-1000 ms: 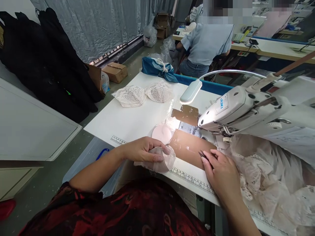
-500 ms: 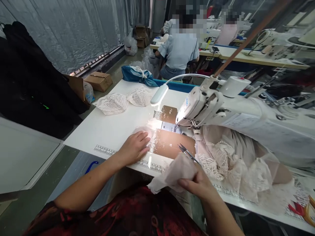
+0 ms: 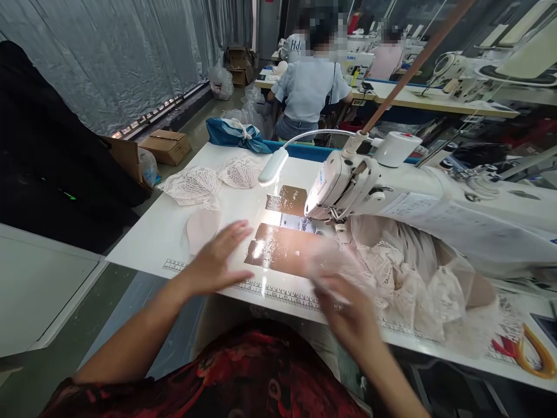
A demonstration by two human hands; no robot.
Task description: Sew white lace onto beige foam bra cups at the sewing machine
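My left hand (image 3: 217, 258) is open over the left of the white table, fingers apart and thumb stretched out, holding nothing. Just beyond it lies a pale pink cup-shaped fabric piece (image 3: 203, 228), partly behind the hand. My right hand (image 3: 348, 305), smeared by motion, is closed on a sheer pale fabric piece (image 3: 333, 258) in front of the sewing machine (image 3: 365, 186). Whether the scissors are still in that hand is hidden by the blur. Beside it, pale lace and mesh pieces (image 3: 413, 284) lie heaped below the machine arm.
Two lace cups (image 3: 191, 184) lie at the table's far left. A lit lamp (image 3: 274, 166) hangs over brown-taped patches (image 3: 278, 249). Orange-handled scissors (image 3: 537, 354) rest at the right edge. A co-worker (image 3: 307, 87) sits ahead at another table.
My left hand has let go of the pink cup piece, which now lies farther left, and has opened. My right hand has moved the sheer fabric up and toward the machine.
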